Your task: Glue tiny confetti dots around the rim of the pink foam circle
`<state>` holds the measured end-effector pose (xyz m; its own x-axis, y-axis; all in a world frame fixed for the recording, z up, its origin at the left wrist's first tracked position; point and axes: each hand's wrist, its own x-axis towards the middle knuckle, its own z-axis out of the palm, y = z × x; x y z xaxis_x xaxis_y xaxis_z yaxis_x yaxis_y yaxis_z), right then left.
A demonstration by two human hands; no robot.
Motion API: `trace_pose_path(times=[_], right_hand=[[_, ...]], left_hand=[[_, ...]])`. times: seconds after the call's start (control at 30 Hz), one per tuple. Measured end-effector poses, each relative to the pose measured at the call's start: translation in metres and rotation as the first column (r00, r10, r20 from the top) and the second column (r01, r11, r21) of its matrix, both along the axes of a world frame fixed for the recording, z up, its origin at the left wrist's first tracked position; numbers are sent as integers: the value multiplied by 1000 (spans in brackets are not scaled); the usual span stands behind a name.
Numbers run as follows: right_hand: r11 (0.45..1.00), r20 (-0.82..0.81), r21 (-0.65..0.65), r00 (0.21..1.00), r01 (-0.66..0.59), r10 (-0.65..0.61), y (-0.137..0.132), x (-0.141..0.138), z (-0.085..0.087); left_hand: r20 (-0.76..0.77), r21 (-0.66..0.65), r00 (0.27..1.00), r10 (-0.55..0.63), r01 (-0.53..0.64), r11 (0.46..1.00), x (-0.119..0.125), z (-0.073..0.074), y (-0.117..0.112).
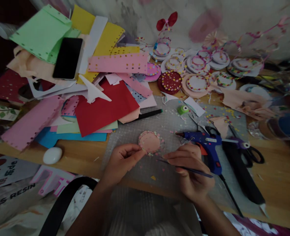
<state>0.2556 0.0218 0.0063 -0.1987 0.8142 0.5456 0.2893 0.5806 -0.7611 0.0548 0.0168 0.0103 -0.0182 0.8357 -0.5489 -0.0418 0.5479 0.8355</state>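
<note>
Between its thumb and fingers, my left hand (125, 160) pinches the lower left edge of a round pink paper disc (149, 143). Small paper pieces in pale colours ring the disc's rim. My right hand (191, 170) grips slim dark tweezers (196, 172), whose tips point left, just below the disc. Whether the tips hold a piece is too small to tell. Beneath both hands lies a grey cutting mat (140, 168) with scattered paper bits. A blue glue gun (212, 147) rests right beside my right hand, its nozzle pointing left.
Coloured paper sheets (107, 105) and a phone (68, 59) pile up at the left. Decorated paper rounds (169, 82) crowd the back along the wall. Scissors (255, 155), a black glue-gun-side tool (243, 173) and a green punch (183, 109) lie on the mat. A white oval object (52, 155) sits front left.
</note>
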Motion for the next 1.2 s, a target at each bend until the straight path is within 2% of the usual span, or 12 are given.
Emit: trace_pose_path(times=[0.37, 1.2], right_hand=[[1000, 16, -7, 1000, -15, 15, 1, -1, 2], [1000, 26, 17, 1000, -9, 9, 1, -1, 3]], left_hand=[[14, 26, 1000, -24, 23, 999, -1, 1, 0], [-18, -3, 1000, -21, 21, 1000, 0, 3, 1]])
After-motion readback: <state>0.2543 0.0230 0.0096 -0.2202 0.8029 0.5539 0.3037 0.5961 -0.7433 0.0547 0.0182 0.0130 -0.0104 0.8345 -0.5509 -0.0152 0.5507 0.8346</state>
